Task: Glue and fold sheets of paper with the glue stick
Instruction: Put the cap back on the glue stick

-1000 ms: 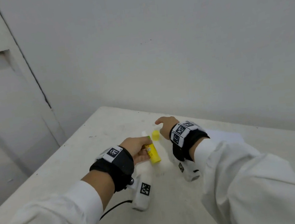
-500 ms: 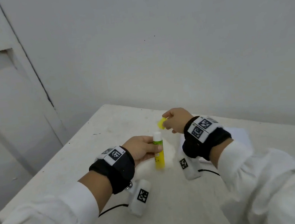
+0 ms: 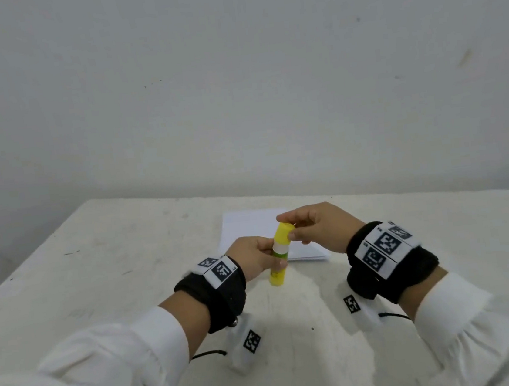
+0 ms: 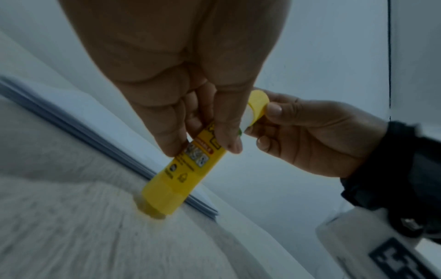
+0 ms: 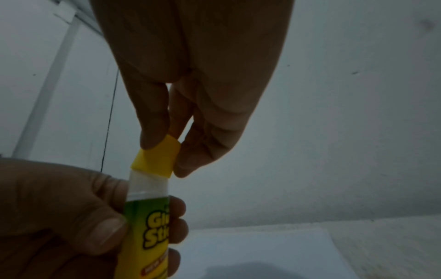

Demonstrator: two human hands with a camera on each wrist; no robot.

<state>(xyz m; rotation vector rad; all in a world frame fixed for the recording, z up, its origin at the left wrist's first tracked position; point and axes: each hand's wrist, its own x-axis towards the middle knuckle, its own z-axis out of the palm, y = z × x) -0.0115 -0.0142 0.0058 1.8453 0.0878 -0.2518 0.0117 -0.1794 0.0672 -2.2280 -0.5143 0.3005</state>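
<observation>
A yellow and green glue stick (image 3: 277, 269) stands with its base on the table, gripped round its barrel by my left hand (image 3: 256, 257). Its label shows in the left wrist view (image 4: 190, 162) and the right wrist view (image 5: 148, 236). My right hand (image 3: 317, 227) pinches the yellow cap (image 3: 282, 234) between thumb and fingertips, sitting tilted over the white neck (image 5: 148, 186) of the stick. The cap (image 5: 156, 161) is only partly seated. A stack of white paper sheets (image 3: 244, 229) lies flat just behind both hands.
The table (image 3: 113, 272) has a whitish, rough, scuffed top and meets a plain grey wall at its far edge. Its left edge drops off near a door frame (image 5: 47, 90). White camera units hang below both black wrist bands.
My right hand brought the yellow cap back from the right and set it onto the top of the glue stick. The left hand has kept the stick upright; the view shifted right.
</observation>
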